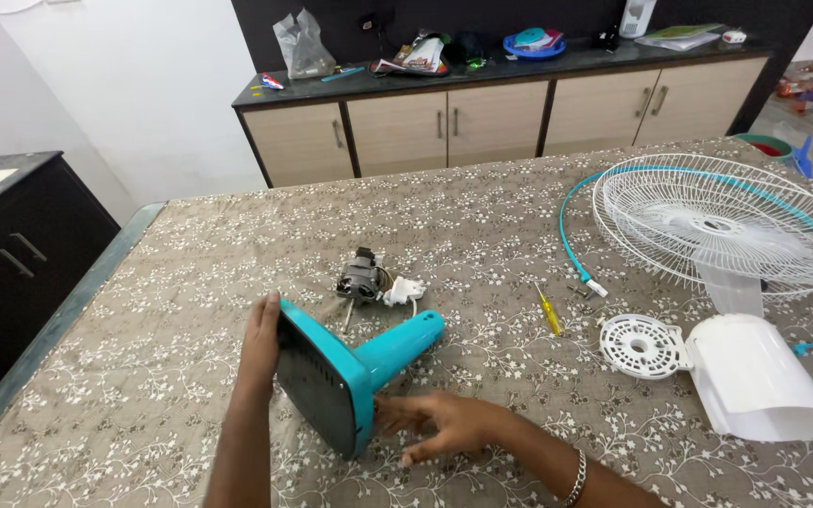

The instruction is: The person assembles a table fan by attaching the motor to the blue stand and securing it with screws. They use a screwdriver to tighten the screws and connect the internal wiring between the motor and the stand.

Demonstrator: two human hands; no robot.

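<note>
A teal fan base with its stand neck (359, 369) lies tipped on its side on the patterned table (190, 282), dark underside toward me. My left hand (261, 343) presses flat against the base's left rim. My right hand (439, 423), fingers spread, rests on the cloth and touches the base's lower right edge. Just behind the base lies the small fan motor (361, 279) with a white plug and wires (405, 290).
A yellow screwdriver (549, 312) lies mid-table. To the right are white fan grilles with a teal ring (722, 221), a white motor cover (755, 376) and a round vented plate (642, 345). A cluttered sideboard (482, 103) stands beyond the table.
</note>
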